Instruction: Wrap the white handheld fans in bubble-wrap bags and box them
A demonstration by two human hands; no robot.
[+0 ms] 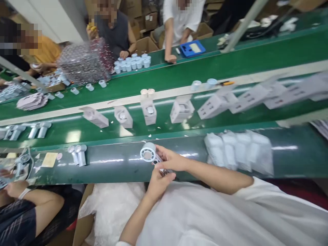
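As the near green conveyor belt point(115, 164) spans the frame, a co-worker's hand point(15, 188) lies at far left, just below a clear packet point(16, 164). Two silver cylinders point(80, 155) lie on the belt next. At centre, a white ring-shaped part point(148, 152) sits on the belt, just beside the fingers point(160, 149) of the person's right hand point(170, 160). The right and left hand point(159, 184) grips are pressed together on a small dark-and-silver piece point(161, 167), held at the belt's near edge; its form is too small to tell. Beneath the hands, white plastic wrap point(110, 212) fills a cardboard box point(83, 222). Further right, bagged white packs point(238, 152) lie on the belt, well apart from the hands.
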